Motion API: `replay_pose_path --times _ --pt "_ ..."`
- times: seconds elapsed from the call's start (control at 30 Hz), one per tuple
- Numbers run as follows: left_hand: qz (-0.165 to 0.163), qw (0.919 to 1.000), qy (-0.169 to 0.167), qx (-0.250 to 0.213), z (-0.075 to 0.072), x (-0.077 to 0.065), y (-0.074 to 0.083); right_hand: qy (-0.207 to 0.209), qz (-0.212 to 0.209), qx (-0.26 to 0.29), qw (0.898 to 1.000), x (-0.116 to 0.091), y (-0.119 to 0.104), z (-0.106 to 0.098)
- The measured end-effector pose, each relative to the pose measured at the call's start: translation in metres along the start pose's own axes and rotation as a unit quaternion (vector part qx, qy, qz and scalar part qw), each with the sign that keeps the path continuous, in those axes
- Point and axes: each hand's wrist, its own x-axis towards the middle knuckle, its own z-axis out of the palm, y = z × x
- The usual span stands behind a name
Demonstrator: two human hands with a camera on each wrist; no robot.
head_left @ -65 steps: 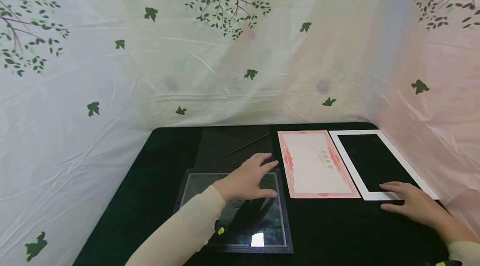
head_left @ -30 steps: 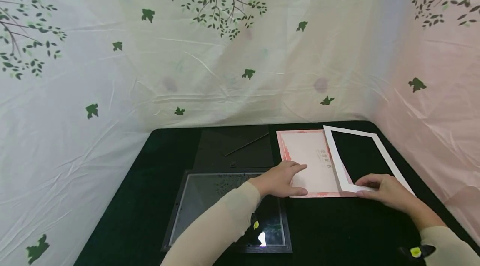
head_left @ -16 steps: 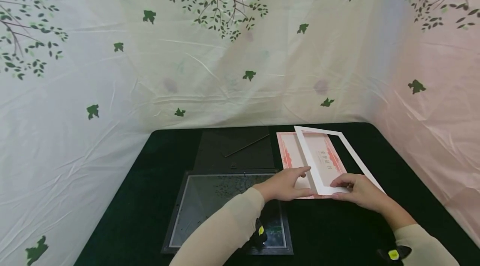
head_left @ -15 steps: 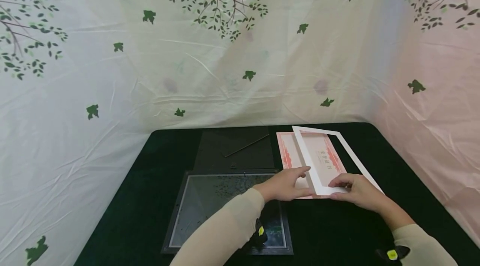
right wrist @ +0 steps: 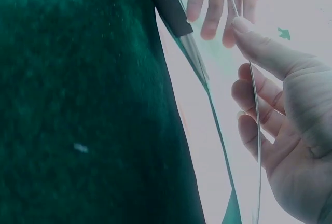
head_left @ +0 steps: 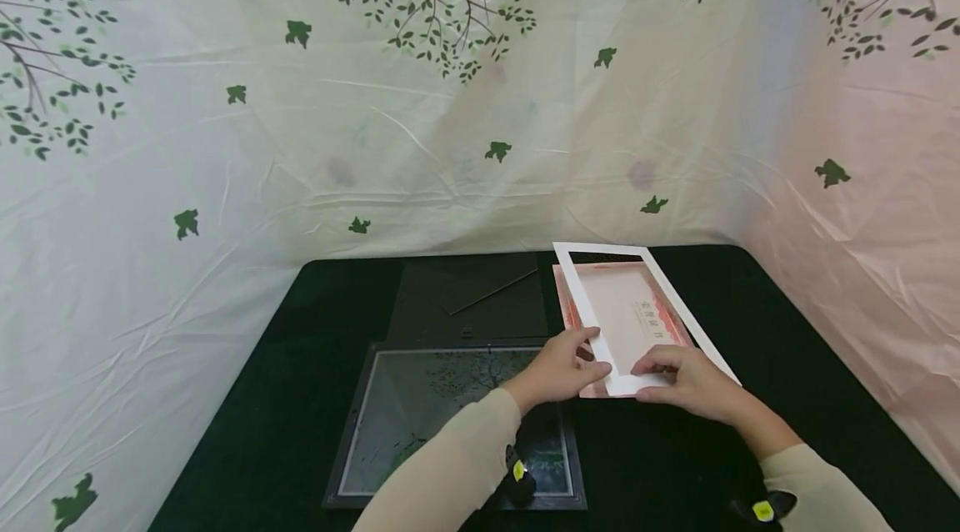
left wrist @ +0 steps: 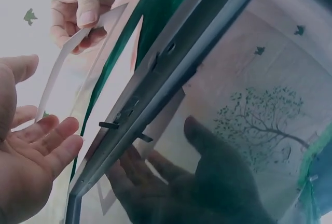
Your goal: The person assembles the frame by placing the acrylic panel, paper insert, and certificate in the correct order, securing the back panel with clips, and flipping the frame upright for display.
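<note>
A white picture mat [head_left: 686,315] is tilted up over a pink-bordered certificate [head_left: 618,298], which shows through its opening. My right hand [head_left: 693,382] pinches the mat's near strip between thumb and fingers. Along the mat's left strip, my left hand [head_left: 551,365] has its thumb above and its fingers below, spread apart rather than closed on it. The left wrist view shows the mat's corner reaching between that thumb and the extended fingers [left wrist: 57,154]. Seen edge-on in the right wrist view, the mat [right wrist: 257,130] runs past my right thumb.
A dark picture frame [head_left: 576,465] with reflective glass lies to the left, partly under my left forearm. Beyond it are a dark backing board [head_left: 450,290] and a thin dark rod [head_left: 491,293]. A pale printed curtain [head_left: 420,140] surrounds the dark green tabletop [head_left: 300,382].
My right hand has picked up the mat from the right and carried it left over the certificate. My left hand has moved right from above the frame to the mat's left strip.
</note>
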Motion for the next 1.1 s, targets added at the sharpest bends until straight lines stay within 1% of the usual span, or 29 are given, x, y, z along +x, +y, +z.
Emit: replay_pose_path --times 0.1,0.17,0.3,0.37,0.5,0.6,0.67,0.73,0.8,0.9,1.03,1.1 --pt "0.003 0.9990 0.028 -0.034 0.001 -0.003 -0.001 -0.004 -0.006 0.007 1.000 0.003 -0.003 0.003" --pt "0.002 0.9976 0.050 -0.049 0.000 -0.005 0.000 -0.007 -0.006 0.011 1.000 0.005 -0.005 0.005" --pt "-0.017 0.9928 0.089 -0.078 -0.001 -0.011 0.001 -0.007 -0.013 0.017 1.000 0.009 -0.008 0.010" --pt "-0.027 0.9896 0.101 -0.098 -0.003 -0.014 0.001 -0.005 -0.019 0.018 1.000 0.012 -0.011 0.012" --pt "-0.036 0.9820 0.111 -0.149 -0.007 -0.021 0.000 0.005 -0.037 0.013 0.999 0.016 -0.018 0.017" --pt "-0.047 0.9765 0.115 -0.176 -0.011 -0.027 -0.001 0.007 -0.050 0.017 0.999 0.019 -0.024 0.022" --pt "-0.054 0.9723 0.120 -0.193 -0.014 -0.030 -0.002 0.001 -0.054 0.022 0.998 0.020 -0.027 0.025" --pt "-0.054 0.9686 0.128 -0.206 -0.017 -0.033 -0.003 -0.008 -0.054 0.026 0.998 0.023 -0.031 0.027" --pt "-0.054 0.9660 0.135 -0.214 -0.021 -0.035 -0.003 -0.017 -0.054 0.029 0.998 0.025 -0.035 0.029" --pt "-0.050 0.9632 0.142 -0.223 -0.028 -0.039 -0.004 -0.023 -0.066 0.027 0.997 0.029 -0.040 0.032" --pt "-0.041 0.9612 0.147 -0.229 -0.036 -0.045 -0.003 -0.014 -0.082 0.012 0.996 0.035 -0.046 0.035" --pt "-0.037 0.9604 0.151 -0.231 -0.040 -0.048 -0.002 -0.006 -0.081 0.001 0.997 0.038 -0.048 0.036"
